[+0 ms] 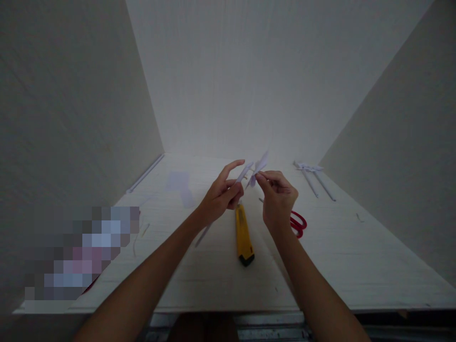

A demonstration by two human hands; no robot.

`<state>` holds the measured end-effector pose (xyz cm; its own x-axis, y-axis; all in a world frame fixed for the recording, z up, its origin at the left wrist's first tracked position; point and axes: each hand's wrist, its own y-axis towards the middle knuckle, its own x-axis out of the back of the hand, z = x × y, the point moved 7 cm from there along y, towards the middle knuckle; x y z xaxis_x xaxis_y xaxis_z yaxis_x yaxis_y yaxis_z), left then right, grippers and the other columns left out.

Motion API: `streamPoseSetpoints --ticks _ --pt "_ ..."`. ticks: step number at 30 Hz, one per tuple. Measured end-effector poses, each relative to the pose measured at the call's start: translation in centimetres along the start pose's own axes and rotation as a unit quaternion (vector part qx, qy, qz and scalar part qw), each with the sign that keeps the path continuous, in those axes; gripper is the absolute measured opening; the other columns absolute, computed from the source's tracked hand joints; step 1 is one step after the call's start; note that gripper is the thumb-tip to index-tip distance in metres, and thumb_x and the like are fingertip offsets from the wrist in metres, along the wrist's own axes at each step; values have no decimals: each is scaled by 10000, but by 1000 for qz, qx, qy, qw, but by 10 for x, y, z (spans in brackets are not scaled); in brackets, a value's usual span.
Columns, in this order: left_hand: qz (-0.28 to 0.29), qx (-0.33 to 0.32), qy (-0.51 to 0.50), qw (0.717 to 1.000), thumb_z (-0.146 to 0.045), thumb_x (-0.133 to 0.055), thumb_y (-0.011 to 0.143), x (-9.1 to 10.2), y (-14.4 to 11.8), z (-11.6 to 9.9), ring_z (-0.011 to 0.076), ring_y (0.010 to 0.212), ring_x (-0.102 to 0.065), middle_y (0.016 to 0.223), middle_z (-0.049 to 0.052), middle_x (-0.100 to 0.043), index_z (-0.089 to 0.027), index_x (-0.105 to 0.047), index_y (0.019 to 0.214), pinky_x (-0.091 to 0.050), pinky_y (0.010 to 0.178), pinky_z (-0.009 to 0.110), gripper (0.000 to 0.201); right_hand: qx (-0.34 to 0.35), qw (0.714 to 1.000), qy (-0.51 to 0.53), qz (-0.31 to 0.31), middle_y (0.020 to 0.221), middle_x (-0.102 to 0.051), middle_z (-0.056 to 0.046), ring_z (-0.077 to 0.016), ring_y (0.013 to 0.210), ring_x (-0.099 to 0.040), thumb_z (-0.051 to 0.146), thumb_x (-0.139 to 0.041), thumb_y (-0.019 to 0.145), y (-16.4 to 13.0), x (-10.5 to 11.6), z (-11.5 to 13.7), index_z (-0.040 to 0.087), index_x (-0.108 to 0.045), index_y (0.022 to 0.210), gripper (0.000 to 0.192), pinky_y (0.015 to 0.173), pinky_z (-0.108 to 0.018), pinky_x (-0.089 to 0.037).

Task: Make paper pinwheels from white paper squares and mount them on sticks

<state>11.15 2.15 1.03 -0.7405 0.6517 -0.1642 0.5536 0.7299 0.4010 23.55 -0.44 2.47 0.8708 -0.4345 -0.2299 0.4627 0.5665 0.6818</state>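
My left hand (223, 192) is closed round a thin rolled paper stick (244, 172), its index finger stretched out. The stick's lower end sticks out below the wrist. My right hand (280, 192) pinches a folded white paper piece with pointed blades (261, 164), like a small pinwheel. Stick top and folded paper are close together, with a thin bit between them; whether they are joined I cannot tell. Under the hands lies a yellow utility knife (243, 235). Red-handled scissors (298, 223) lie partly hidden behind my right wrist.
Paper sticks with folded paper at their tops (309, 168) lie at the back right. Another rolled paper stick (145, 174) lies along the left wall. Pale paper pieces (178, 180) rest left of centre. Panels enclose the white table (342, 266) on three sides. A blurred-out item covers the left front.
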Motion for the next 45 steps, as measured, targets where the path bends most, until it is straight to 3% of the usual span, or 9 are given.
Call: streamPoseSetpoints --ticks 6,13,18,24,31,34,38,41,45 --pt "-13 2 -24 1000 -316 -555 777 3 2 8 30 428 -268 580 -61 -388 -199 -417 1234 -190 376 156 491 0 1000 -3 5 693 -610 13 -116 691 -570 182 -657 679 0 0 0 198 -618 667 44 674 -296 -466" --pt "-23 21 33 999 -349 -535 781 2 -1 14 29 444 -293 604 -41 -387 -163 -509 1180 -202 397 166 441 41 999 3 0 669 -603 22 -108 662 -551 146 -669 671 0 0 6 205 -634 660 70 618 -275 -435" --pt "-17 9 52 998 -367 -514 796 1 0 13 32 439 -302 581 -38 -390 -144 -582 943 -211 392 170 275 37 999 -36 -8 672 -597 18 -115 665 -550 188 -673 668 0 1 4 208 -614 658 63 622 -281 -440" --pt "-24 29 36 999 -381 -536 777 1 1 15 27 427 -296 552 -49 -370 -148 -488 698 -191 386 168 251 31 997 -70 6 686 -583 17 -100 639 -513 221 -657 693 -2 -1 5 207 -635 713 33 603 -253 -420" --pt "-100 10 -29 994 -314 -541 779 17 5 8 32 412 -315 541 -71 -412 -176 -419 832 -186 392 161 192 -53 988 -145 0 794 -600 -29 -100 638 -499 347 -541 776 -3 4 -8 173 -634 953 264 537 -223 -384" --pt "-131 1 -75 989 -296 -502 801 26 8 1 32 416 -323 533 -69 -390 -163 -422 798 -197 402 166 156 -132 968 -172 124 689 -614 -37 -96 557 -498 381 -456 815 -13 -16 -24 136 -654 841 316 512 -223 -380" --pt "-167 2 -122 978 -288 -521 782 34 12 -5 27 411 -322 544 -68 -375 -167 -403 739 -202 403 165 175 -194 896 -166 364 592 -610 -26 -84 493 -499 385 -446 812 -52 -57 -34 140 -656 679 349 489 -211 -380" --pt "-188 -10 -129 974 -280 -565 742 37 13 -8 30 414 -323 534 -67 -371 -160 -425 755 -193 398 163 184 -222 875 -164 397 558 -603 -12 -81 452 -500 349 -512 772 -72 -64 -31 147 -658 688 263 452 -200 -375" --pt "-206 -9 -126 970 -276 -579 718 35 14 -7 30 408 -317 529 -69 -366 -161 -420 738 -187 391 166 197 -253 885 -137 366 616 -629 -20 -72 423 -500 302 -549 735 -78 -54 -23 143 -648 711 189 430 -197 -383"
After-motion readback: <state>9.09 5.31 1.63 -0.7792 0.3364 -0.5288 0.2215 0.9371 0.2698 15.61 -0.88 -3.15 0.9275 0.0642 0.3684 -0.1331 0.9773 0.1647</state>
